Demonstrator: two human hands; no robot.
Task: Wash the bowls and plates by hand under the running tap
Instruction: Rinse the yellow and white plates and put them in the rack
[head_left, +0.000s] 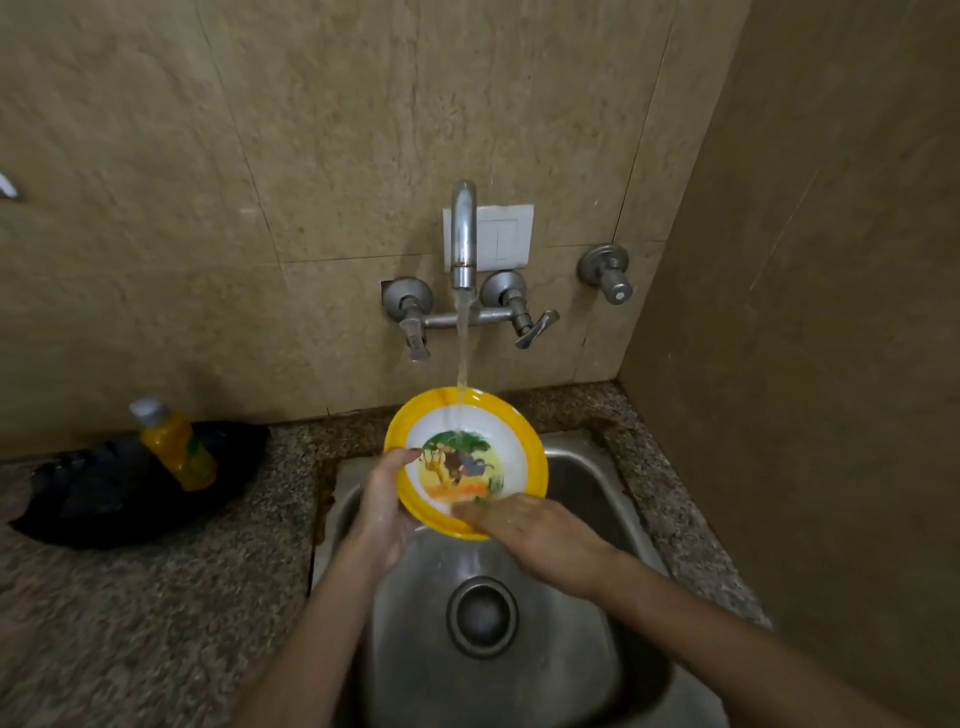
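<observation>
Bowl (467, 462) first: it is yellow-rimmed and white inside, with a cartoon of animals under a tree printed on its bottom and no writing I can make out. I hold it tilted toward me above the back half of the sink (597, 483), right under the tap (464, 234). My left hand (384, 499) grips its left rim, thumb hooked over the edge onto the white inside and the fingers behind it. My right hand (530, 530) lies across the near rim with its fingers stretched flat on the inner wall; I cannot see that thumb. The stream of water (462, 353) falls straight into the bowl and lands on the picture.

Below my wrists the steel basin is wet, with the round drain (482, 617) in the middle of its floor. The sink is set into a speckled granite counter (156, 597), in its back right corner. Left of the sink, by the counter's back edge, a bottle (174, 444) of orange-yellow liquid with a pale cap leans on a crumpled black bag (104, 499); its label is too blurred to read.

The tap comes out of a beige tiled wall with a lever handle on each side, a white switch plate (506, 236) just behind its spout, and a separate round valve (605, 273) further right. A second beige wall closes the corner on the right.
</observation>
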